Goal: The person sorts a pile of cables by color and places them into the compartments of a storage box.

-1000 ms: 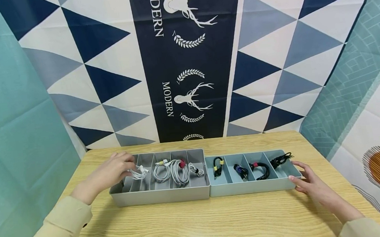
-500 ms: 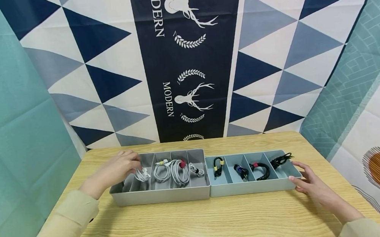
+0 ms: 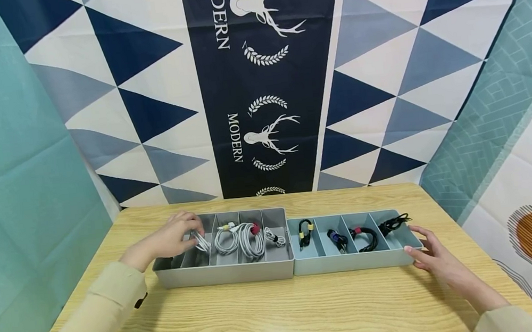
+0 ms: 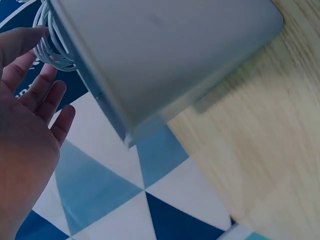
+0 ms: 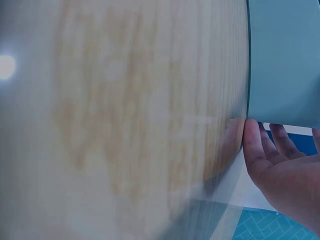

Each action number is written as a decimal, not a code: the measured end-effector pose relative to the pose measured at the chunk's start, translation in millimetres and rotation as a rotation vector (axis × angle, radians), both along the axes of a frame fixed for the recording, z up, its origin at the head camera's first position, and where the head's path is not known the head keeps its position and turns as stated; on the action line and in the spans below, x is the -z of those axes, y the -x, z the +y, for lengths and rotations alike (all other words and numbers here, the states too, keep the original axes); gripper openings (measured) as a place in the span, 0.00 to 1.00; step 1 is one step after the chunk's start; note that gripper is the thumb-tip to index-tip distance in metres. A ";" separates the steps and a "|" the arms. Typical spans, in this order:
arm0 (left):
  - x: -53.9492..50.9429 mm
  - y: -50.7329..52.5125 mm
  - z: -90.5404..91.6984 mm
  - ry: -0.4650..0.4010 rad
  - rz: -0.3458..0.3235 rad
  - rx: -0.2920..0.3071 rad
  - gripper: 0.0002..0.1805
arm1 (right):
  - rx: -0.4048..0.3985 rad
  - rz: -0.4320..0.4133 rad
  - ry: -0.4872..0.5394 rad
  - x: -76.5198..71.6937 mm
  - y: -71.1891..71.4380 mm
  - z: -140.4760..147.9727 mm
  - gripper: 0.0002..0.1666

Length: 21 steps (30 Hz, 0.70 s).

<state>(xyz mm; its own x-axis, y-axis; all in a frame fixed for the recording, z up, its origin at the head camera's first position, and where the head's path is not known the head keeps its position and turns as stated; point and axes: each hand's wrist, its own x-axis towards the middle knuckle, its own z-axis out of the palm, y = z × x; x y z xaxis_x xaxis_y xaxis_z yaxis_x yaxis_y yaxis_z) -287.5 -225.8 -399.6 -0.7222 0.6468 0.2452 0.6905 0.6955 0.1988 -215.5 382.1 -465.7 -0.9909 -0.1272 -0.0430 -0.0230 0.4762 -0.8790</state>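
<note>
My left hand (image 3: 175, 236) pinches a coiled white cable (image 3: 201, 242) between thumb and fingers, over the left part of a grey divided organizer box (image 3: 223, 275). In the left wrist view the loops of this cable (image 4: 55, 47) hang at the fingertips, beside the box's wall. On the other side, my right hand (image 3: 432, 254) rests against the right end of a light blue organizer box (image 3: 352, 262). Its thumb touches the front corner, and the fingers lie fairly straight along the end. The right wrist view has the fingers at the edge of the blue box (image 5: 285, 65).
In the grey box lie a yellow-tied white cable (image 3: 226, 242), a red-tied one (image 3: 252, 242) and a small black-tied one (image 3: 275, 238). Several black cables, including a red-tied one (image 3: 366, 238), sit in the blue box. Both boxes stand end to end on a wooden table (image 3: 280, 309).
My left hand has moved a little to the right with the white cable, over the neighbouring compartment. The right hand and both boxes have stayed in place.
</note>
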 end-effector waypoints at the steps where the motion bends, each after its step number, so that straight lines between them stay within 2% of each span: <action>1: 1.2 0.8 0.1 -0.013 -0.005 -0.002 0.09 | -0.001 -0.001 0.005 0.0 0.1 0.0 0.42; 8: 10.1 6.1 2.8 -0.090 -0.002 -0.008 0.07 | -0.001 0.007 -0.015 0.0 0.7 0.5 0.42; 13: 16.5 10.2 5.1 -0.081 -0.034 -0.031 0.06 | -0.006 0.015 -0.009 0.8 0.7 0.8 0.42; 21: 25.6 15.0 5.9 -0.081 -0.020 -0.067 0.09 | -0.001 0.009 -0.009 0.2 1.1 0.6 0.42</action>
